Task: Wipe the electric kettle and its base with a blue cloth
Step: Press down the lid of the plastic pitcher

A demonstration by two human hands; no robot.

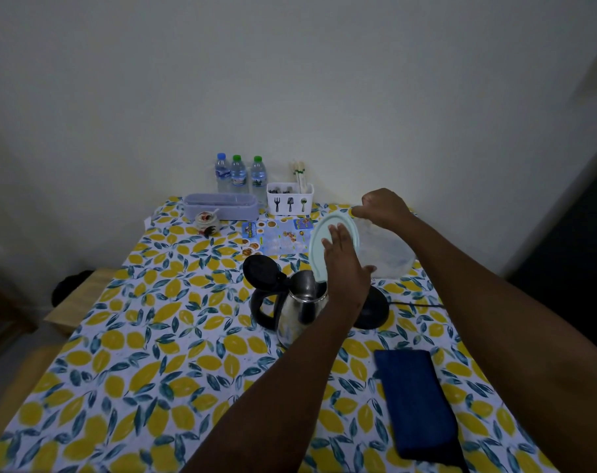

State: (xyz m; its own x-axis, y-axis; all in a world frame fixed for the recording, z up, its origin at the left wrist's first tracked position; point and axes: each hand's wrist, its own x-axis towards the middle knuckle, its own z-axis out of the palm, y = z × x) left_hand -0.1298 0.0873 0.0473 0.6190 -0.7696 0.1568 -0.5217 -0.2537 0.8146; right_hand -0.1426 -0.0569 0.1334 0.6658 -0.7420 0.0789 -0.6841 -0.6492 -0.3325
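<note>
A steel electric kettle (299,307) with a black handle and its black lid flipped open stands mid-table, off its base. The black round base (375,310) lies just right of it, partly hidden by my left forearm, its cord running right. A folded dark blue cloth (415,402) lies flat near the front right. My left hand (345,264) holds a pale green round lid (331,240) tilted up on edge above the kettle. My right hand (384,208) grips the far rim of a clear plastic container (389,249) behind the base.
The table carries a lemon-print cloth (160,353). At the back stand three water bottles (239,174), a white cutlery holder (290,198), a lilac box (222,204), a small jar (205,221) and a printed leaflet (276,237). A wooden bench (78,302) sits left.
</note>
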